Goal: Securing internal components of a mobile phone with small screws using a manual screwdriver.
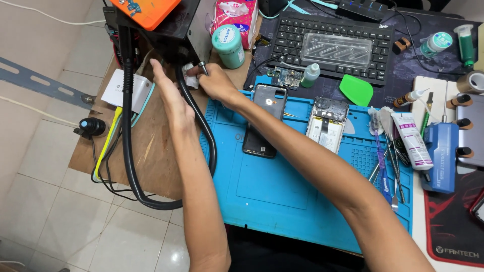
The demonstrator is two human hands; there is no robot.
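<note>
Right hand (214, 82): grip closed on a small white tissue wad (190, 75) against a thin metal tip (202, 66), far left edge of the surface.
Left hand (169, 90): flat, open, steadying the thick black hose (126, 100).
Advice: wipe gently, fingers off the metal.

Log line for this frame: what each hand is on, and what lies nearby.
left hand: against black box | right hand: pinching white wad at metal tip | nearby: black hose, opened phone, blue mat

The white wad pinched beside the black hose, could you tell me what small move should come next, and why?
Probably draw the white wad slightly along the black hose: the right hand pinches it against the hose near the black unit, while the left hand lies flat beside it.
</note>
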